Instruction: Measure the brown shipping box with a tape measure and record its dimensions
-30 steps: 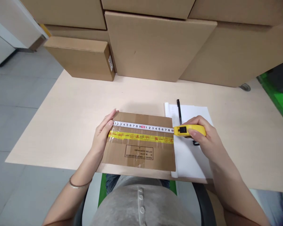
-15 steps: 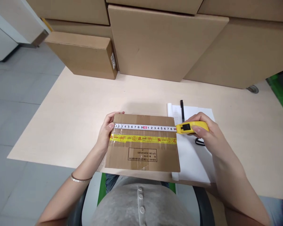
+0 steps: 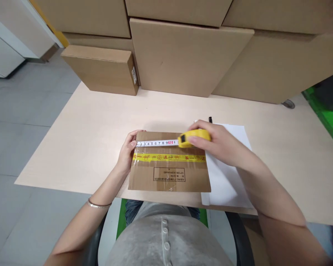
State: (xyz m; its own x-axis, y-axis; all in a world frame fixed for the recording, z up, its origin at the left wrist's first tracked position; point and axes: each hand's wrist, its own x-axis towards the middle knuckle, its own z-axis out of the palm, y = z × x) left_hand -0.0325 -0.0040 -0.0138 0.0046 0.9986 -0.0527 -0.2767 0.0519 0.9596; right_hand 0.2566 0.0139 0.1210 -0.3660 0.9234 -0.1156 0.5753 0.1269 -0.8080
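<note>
A flat cardboard box (image 3: 169,177) sealed with yellow printed tape lies on the table's near edge. My left hand (image 3: 127,153) holds the box's left edge and pins the end of the white tape blade (image 3: 157,143) there. My right hand (image 3: 216,142) grips the yellow tape measure (image 3: 193,137) over the box's top middle, with the blade out to just past the red 10 mark.
A white sheet of paper (image 3: 227,177) lies right of the box, with a black pen (image 3: 210,119) mostly hidden behind my right hand. Large cardboard boxes (image 3: 188,55) line the table's back edge, a smaller one (image 3: 100,70) at the back left. The table (image 3: 80,136) is light wood.
My right hand has slid the tape measure case leftward from the box's right edge to its middle, shortening the exposed blade. The left hand has stayed at the left edge.
</note>
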